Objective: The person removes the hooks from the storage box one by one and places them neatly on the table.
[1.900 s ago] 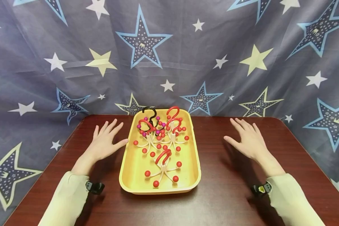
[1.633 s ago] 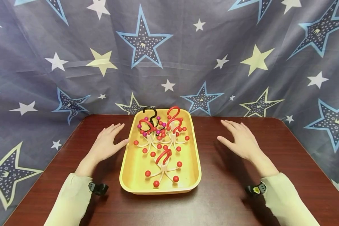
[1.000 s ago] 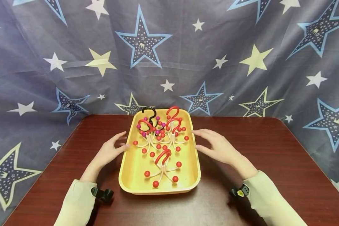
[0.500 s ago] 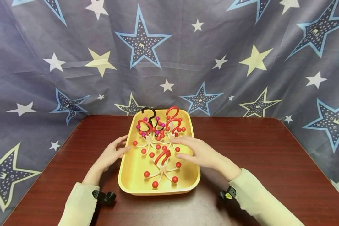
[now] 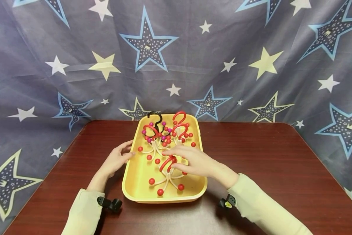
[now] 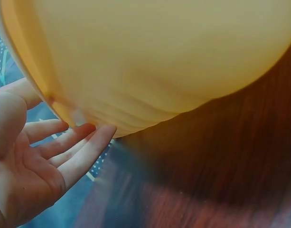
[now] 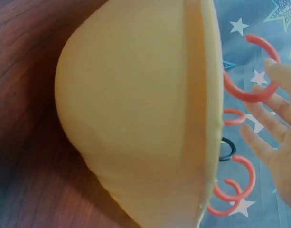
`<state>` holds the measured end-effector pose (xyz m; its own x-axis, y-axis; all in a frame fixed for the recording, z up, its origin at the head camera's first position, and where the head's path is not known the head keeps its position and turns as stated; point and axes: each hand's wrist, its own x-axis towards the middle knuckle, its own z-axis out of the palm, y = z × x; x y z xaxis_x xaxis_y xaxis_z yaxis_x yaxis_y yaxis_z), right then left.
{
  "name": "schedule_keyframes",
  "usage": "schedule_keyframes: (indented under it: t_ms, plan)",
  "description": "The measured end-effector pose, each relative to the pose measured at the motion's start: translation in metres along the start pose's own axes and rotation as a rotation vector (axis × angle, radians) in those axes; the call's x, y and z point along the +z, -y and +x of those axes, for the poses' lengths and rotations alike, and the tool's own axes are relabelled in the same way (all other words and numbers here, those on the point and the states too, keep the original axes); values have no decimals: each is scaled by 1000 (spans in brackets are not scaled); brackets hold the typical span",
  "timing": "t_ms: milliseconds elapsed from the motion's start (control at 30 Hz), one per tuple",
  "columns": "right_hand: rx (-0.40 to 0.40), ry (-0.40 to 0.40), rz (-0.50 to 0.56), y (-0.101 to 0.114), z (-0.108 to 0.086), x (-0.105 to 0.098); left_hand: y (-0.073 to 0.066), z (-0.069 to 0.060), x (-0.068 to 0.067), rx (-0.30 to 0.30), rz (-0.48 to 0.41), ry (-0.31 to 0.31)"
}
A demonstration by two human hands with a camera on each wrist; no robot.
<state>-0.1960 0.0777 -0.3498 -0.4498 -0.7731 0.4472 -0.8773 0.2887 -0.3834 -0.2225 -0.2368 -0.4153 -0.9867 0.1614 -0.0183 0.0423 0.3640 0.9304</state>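
A makeshift tabletop recording corner is suggested; whether it is housed in a home, an office or a studio cannot be told. The far side and both flanks are closed off by a creased grey-blue star-print curtain point(image 5: 190, 62), whose cloth is also caught in both wrist views. A dark red-brown wood-grain table point(image 5: 252, 143) with rounded far corners is set up close to it, and a soft glare is reflected near its front. Filming is indicated by the black wrist cameras point(image 5: 115, 205) strapped at the cuffs.

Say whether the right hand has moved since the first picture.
Yes: against the table, the right hand moved left, from beside the yellow tray to over it.
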Motion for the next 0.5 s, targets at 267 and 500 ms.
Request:
schedule_keyframes:
  t_ms: [267, 500]
  plan:
    - [-61, -17, -13, 1, 6, 4, 1, 2, -1, -7, -22, -10]
    - [-1, 29, 25, 4, 8, 0, 1, -1, -1, -16, -47, -17]
